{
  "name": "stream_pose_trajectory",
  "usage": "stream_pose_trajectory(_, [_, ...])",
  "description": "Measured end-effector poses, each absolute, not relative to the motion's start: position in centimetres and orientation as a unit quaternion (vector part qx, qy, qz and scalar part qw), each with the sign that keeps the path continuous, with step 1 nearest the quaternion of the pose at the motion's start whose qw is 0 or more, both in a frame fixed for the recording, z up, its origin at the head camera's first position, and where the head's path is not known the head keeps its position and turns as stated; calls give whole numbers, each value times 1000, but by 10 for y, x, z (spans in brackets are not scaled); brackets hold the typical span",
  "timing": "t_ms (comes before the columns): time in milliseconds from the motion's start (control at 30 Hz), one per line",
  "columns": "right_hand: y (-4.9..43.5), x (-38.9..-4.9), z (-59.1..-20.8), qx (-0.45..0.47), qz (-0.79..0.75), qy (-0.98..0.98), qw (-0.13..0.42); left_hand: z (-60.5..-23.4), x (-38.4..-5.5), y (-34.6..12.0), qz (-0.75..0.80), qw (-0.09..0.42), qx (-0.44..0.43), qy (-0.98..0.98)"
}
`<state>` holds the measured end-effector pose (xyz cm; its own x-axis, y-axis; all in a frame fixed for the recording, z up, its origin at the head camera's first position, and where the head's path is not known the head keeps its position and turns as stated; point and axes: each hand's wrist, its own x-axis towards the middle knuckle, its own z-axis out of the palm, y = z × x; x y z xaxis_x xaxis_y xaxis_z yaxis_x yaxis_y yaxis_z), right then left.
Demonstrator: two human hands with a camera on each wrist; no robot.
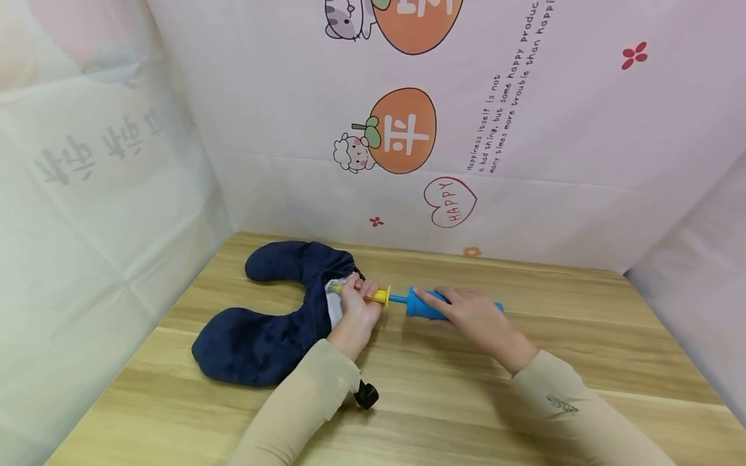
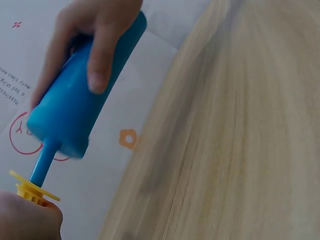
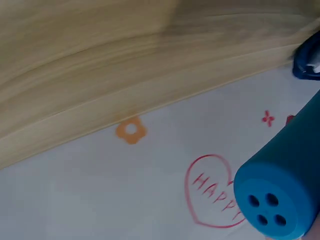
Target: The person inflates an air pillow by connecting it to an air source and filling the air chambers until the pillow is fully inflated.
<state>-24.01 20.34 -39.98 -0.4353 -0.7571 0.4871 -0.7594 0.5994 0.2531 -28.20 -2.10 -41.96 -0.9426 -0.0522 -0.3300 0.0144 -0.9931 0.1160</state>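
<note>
A navy U-shaped neck pillow (image 1: 256, 343) lies on the table's left part, its cover parted on the right side to show a pale lining and a clear valve area. There my left hand (image 1: 360, 309) grips the yellow nozzle end (image 1: 381, 296) of a hand pump, its tip at the pillow's opening. My right hand (image 1: 474, 320) is wrapped round the pump's blue barrel (image 2: 75, 100). A short length of blue rod (image 1: 399, 298) shows between barrel and yellow part. In the right wrist view the barrel's end (image 3: 270, 207) has several small holes.
The wooden table (image 1: 466, 401) meets a printed white cloth backdrop (image 1: 280, 129) at its far edge, with cloth at both sides too. A black strap buckle (image 1: 366, 395) lies beside my left sleeve.
</note>
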Motion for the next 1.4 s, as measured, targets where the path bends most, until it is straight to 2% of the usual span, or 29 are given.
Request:
stream_pose_trajectory(167, [178,-242,-400,439,-1,-856,272,-425,-281,-19,-985,5,162,-66])
stream_pose_trajectory(367, [179,-240,-398,430,4,-864,260,-425,-280,-18,-983,-19,160,-88])
stream_pose_trajectory(667, [224,-236,-405,436,22,-862,257,-421,-282,-18,-979,-40,157,-120])
stream_pose_trajectory(1100, [306,-227,-403,474,36,-833,284,-424,-281,-25,-978,-43,182,-91])
stream_pose_trajectory(1267, [312,-229,-396,484,32,-827,285,-423,-279,-28,-980,-29,175,-93])
stream_pose_trajectory(1400, [298,-234,-390,475,23,-831,289,-419,-279,-28,-982,-17,167,-91])
